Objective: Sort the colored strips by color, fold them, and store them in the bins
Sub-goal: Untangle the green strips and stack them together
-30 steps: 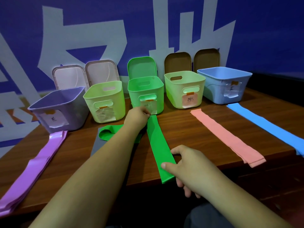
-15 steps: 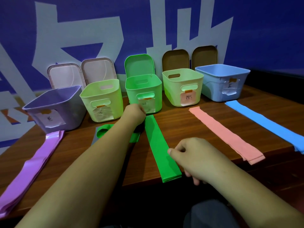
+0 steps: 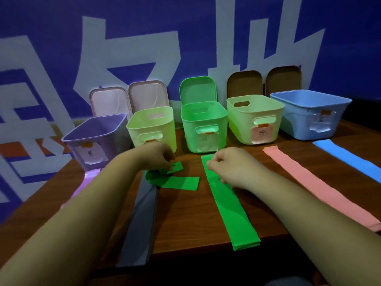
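In the head view, the looped green strip is pinched beneath the left hand, near the green bin. The long green strip (flat, smooth, layered at its near end) is gripped at its far end by the curled right hand on the wooden bench.

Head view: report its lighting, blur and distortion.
In the head view the light is dim and bluish; the wall at left and the left hand are softly blurred; wide-angle bending leans the purple bin outward; glare whitens the purple strip.
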A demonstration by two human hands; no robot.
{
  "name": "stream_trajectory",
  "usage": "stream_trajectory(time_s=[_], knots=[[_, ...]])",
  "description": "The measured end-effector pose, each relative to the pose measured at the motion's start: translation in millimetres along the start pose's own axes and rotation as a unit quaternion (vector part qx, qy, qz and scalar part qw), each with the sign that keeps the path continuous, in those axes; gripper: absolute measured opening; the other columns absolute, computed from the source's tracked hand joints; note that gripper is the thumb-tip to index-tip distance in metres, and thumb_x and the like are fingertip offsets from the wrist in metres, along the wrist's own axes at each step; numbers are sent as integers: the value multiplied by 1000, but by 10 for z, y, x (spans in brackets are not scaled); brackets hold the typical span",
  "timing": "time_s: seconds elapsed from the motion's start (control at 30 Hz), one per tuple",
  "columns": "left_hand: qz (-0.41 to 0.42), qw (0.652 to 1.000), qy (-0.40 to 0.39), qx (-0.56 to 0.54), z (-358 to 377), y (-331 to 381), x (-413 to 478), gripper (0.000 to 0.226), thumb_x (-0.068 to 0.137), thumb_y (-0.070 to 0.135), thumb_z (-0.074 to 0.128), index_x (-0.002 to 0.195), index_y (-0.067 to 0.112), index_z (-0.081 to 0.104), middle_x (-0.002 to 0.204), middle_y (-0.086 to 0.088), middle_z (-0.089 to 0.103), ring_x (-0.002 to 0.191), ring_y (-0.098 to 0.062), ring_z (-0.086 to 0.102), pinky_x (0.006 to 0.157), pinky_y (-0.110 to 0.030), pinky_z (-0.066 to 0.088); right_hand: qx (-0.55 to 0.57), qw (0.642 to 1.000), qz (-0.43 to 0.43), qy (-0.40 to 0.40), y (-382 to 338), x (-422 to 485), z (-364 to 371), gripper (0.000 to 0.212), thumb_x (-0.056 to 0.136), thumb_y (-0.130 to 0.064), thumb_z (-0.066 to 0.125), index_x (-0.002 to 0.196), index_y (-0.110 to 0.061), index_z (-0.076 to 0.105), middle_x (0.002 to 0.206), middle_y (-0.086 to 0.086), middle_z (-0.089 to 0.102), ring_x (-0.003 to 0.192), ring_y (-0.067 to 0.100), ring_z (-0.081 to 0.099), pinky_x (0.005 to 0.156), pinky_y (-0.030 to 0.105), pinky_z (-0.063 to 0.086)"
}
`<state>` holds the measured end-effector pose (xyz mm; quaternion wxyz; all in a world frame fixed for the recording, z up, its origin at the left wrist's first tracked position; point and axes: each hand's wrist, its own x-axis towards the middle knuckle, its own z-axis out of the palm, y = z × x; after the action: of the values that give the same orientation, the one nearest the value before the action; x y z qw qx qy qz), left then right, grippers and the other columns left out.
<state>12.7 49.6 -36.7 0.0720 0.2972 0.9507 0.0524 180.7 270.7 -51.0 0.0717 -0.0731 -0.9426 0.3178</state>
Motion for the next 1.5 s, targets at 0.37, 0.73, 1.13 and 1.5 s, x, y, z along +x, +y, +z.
stream_trajectory(time_s=[0.37,0.73,1.13,1.5], knots=[[35,992,90,-77,185,-385,21,32,85,25,86,114,32,75,110,16,65,98,-2,64,85,-22,56,-57,987,-128,-77,-229,804,322,21,107,-42,57,110,-32,75,77,-9,69,72,15,71,69,39,60],[63,951,174,-248,188,-245,-75,30,92,10,79,117,28,76,98,9,75,93,-2,69,81,-11,52,43,989,-133,-45,136,1055,475,10,102,-33,64,104,-36,74,66,-4,65,57,11,55,60,35,45],[125,862,201,-449,230,-73,-136,29,97,-1,68,119,17,72,100,2,73,96,-11,72,79,-24,58,99,965,-199,-136,35,889,441,48,95,-43,79,137,-59,60,130,-26,61,119,-6,57,102,26,49],[54,857,222,-461,319,-216,-42,13,106,16,61,109,24,71,104,-8,74,98,-29,73,84,-44,64,330,925,-176,-71,40,861,368,20,94,-25,76,111,-16,80,120,12,66,114,26,68,108,48,53]])
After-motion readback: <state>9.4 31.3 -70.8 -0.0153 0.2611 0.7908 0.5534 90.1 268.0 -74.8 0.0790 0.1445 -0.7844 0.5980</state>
